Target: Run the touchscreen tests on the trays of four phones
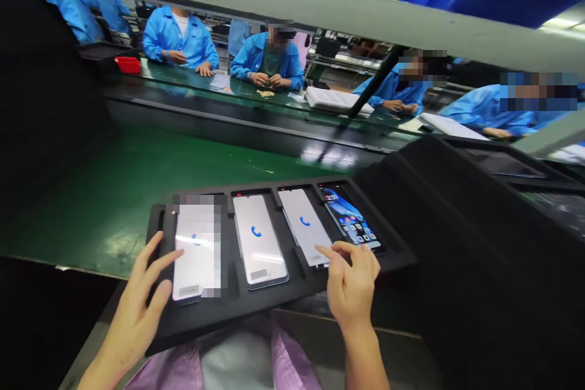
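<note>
A black foam tray [283,298] lies in front of me on the green belt [114,195] and holds several phones side by side. Three show white screens with a blue handset icon; the rightmost phone [351,219] shows a home screen with app icons. My left hand [137,311] rests open on the tray's left edge, its fingers spread and touching the leftmost phone [196,250]. My right hand [350,283] is curled, its forefinger stretched out onto the lower corner of the third phone [305,225]. The second phone [258,241] lies untouched.
A stack of black trays [493,207] rises at my right. Across a second green belt [256,94], several people in blue coats work with their hands on the table, beside a red bin [128,64] and white trays [336,100]. A grey beam [292,3] crosses overhead.
</note>
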The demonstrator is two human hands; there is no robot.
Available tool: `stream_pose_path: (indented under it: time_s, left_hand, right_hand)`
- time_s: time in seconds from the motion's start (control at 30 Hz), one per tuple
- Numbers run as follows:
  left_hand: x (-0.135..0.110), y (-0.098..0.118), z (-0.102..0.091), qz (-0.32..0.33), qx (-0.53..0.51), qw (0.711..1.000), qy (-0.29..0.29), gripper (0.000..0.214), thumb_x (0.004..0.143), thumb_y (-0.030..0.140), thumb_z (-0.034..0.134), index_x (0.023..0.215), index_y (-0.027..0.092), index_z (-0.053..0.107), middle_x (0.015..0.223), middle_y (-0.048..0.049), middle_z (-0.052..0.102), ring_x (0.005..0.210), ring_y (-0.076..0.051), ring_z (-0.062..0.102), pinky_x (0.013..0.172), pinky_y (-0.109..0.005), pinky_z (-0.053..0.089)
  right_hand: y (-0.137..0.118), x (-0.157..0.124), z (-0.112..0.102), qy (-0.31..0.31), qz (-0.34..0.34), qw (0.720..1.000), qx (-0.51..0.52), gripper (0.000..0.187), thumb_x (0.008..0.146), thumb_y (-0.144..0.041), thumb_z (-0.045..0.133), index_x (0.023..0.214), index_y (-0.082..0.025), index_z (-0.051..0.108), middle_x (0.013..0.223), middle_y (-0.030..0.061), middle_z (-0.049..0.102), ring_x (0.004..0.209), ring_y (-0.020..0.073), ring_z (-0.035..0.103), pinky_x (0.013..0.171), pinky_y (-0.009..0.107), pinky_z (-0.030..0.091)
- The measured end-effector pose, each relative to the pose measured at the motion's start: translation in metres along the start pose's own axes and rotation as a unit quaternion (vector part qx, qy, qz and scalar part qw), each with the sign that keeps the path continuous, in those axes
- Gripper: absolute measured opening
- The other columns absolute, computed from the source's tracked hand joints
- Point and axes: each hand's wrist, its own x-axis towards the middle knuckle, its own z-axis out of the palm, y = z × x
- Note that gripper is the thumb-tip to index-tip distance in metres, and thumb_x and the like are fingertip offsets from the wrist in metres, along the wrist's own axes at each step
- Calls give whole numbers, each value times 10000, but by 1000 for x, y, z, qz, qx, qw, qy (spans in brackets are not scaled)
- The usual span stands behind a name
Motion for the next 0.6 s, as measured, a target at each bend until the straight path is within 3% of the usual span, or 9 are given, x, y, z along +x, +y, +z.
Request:
stream_pose_path:
  time_s: [0.1, 0.3, 0.47, 0.6]
  left_hand:
    - [-13, -5, -5, 64, 57, 995, -49, 358, 888, 421, 363, 1153, 341, 588, 1494, -5, 285, 1337, -311, 316, 1054, -534, 319]
    - [-21, -1, -7, 115, 132, 981, -84, 498, 850, 574, 361, 1234, 314, 542, 1496, -73, 267, 1358, -347, 247, 1042, -572, 293]
    - [-17, 4, -7, 172, 150, 972, -61, 588, 822, 665, 291, 1227, 330, 556, 1482, -75, 301, 1344, -364, 249, 1045, -593, 246]
    - [-9, 13, -5, 212, 161, 960, -92, 675, 779, 739, 247, 1308, 375, 455, 1500, -59, 272, 1357, -373, 203, 1056, -616, 176]
  right_hand:
    - [-35, 5, 4, -53, -83, 991, 95, 303, 865, -139, 367, 908, -208, 659, 845, 29, 537, 789, 145, 515, 964, 440, 299]
    - [-86, 21, 12, -115, -129, 962, 213, 303, 866, -115, 363, 914, -200, 650, 784, 9, 556, 769, 128, 537, 972, 418, 304]
    - [-98, 25, 16, -145, -125, 961, 199, 316, 892, -139, 340, 947, -201, 645, 806, 21, 561, 798, 140, 540, 982, 425, 286]
    - [-97, 25, 16, -166, -144, 957, 190, 318, 895, -148, 337, 987, -207, 636, 858, 33, 566, 854, 152, 537, 996, 427, 264]
